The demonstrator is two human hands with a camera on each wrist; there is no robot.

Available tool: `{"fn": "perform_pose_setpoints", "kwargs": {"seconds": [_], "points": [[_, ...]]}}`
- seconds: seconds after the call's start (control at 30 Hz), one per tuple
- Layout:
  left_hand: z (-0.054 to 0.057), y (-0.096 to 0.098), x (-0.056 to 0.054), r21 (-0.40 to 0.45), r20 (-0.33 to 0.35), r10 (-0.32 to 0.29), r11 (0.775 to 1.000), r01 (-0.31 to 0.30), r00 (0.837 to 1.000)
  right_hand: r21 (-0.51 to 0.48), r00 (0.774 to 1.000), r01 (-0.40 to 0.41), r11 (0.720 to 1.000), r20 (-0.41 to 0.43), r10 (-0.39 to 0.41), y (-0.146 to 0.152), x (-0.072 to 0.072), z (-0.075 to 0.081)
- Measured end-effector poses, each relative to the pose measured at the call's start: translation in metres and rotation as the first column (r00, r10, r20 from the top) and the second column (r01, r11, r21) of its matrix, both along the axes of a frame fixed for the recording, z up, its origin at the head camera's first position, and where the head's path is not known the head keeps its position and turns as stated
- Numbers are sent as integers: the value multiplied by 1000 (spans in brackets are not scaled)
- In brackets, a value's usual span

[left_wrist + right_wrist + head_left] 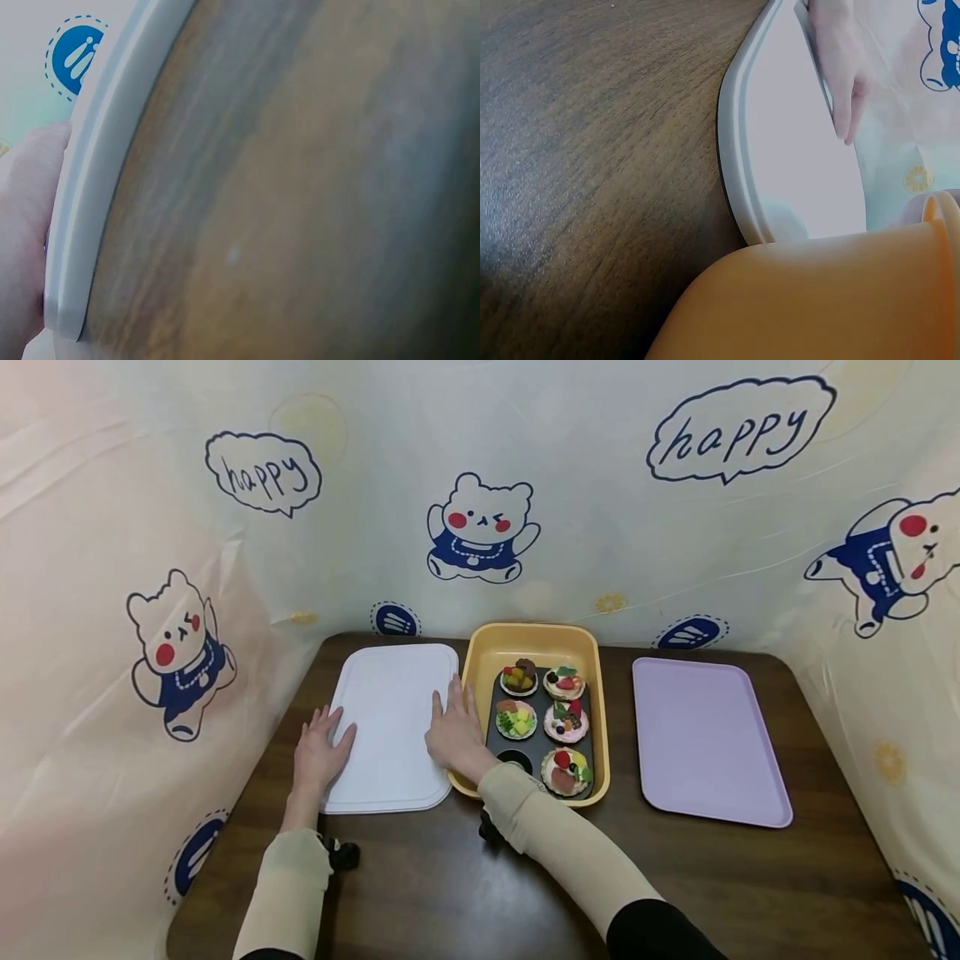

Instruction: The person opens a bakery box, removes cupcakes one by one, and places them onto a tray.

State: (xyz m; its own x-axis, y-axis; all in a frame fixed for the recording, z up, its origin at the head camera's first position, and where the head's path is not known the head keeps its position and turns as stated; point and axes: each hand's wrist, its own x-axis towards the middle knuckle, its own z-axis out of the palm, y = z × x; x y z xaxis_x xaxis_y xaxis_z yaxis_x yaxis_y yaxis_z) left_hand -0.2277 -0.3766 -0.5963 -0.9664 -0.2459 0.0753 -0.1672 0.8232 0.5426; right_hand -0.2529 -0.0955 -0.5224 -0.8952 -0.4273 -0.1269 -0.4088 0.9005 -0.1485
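Observation:
A white rectangular lid-like panel (393, 727) with rounded corners lies at the left of the table. My left hand (318, 752) touches its left edge, fingers spread and fairly straight. Along its right edge rests my right hand (457, 731), fingers extended, beside the yellow tray (536, 642). That tray holds a dark muffin pan (540, 743) with several toy fruit tarts (566, 722); one front-left cup has no tart in it. In the right wrist view, the left hand (841, 71) lies along the panel's far edge. Whatever sits beneath the panel is hidden.
A flat lilac tray (708, 743) lies at the right of the brown wooden table (450, 877). Behind and at both sides hangs a pale curtain (592, 527) printed with bears.

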Motion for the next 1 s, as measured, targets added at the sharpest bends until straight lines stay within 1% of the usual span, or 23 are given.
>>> {"fn": "perform_pose_setpoints", "kwargs": {"seconds": [0.13, 0.27, 0.43, 0.53, 0.6, 0.67, 0.77, 0.9, 1.0], "points": [[0, -1, 0, -53, 13, -44, 998, 45, 999, -8, 1000, -6, 1000, -11, 6, 0, 0, -1], [2, -1, 1, -92, 53, -74, 993, 79, 996, -14, 1000, -19, 1000, -13, 18, 0, 0, -3], [7, 2, 0, -92, 98, -92, 991, 101, 991, -21, 1000, -20, 1000, -19, 20, 1, 0, -4], [11, 6, 0, -91, 114, -119, 987, 129, 986, -30, 999, -24, 999, -30, 23, 2, -1, -5], [15, 11, 1, -87, 118, -142, 984, 153, 983, -52, 999, -28, 998, -31, 27, 3, -2, -5], [19, 18, 3, -89, 116, -169, 980, 180, 979, -94, 999, -27, 995, -26, 25, 5, -4, -6], [23, 33, 8, -92, 95, -194, 975, 203, 976, -191, 1000, -23, 981, 0, 24, 8, -6, -4], [25, 60, 16, -77, 68, -238, 967, 243, 969, -328, 999, -16, 945, 35, 29, 14, -11, 3], [28, 79, 22, -47, 48, -268, 962, 270, 962, -385, 999, -17, 923, 34, 33, 21, -17, 10]]}}
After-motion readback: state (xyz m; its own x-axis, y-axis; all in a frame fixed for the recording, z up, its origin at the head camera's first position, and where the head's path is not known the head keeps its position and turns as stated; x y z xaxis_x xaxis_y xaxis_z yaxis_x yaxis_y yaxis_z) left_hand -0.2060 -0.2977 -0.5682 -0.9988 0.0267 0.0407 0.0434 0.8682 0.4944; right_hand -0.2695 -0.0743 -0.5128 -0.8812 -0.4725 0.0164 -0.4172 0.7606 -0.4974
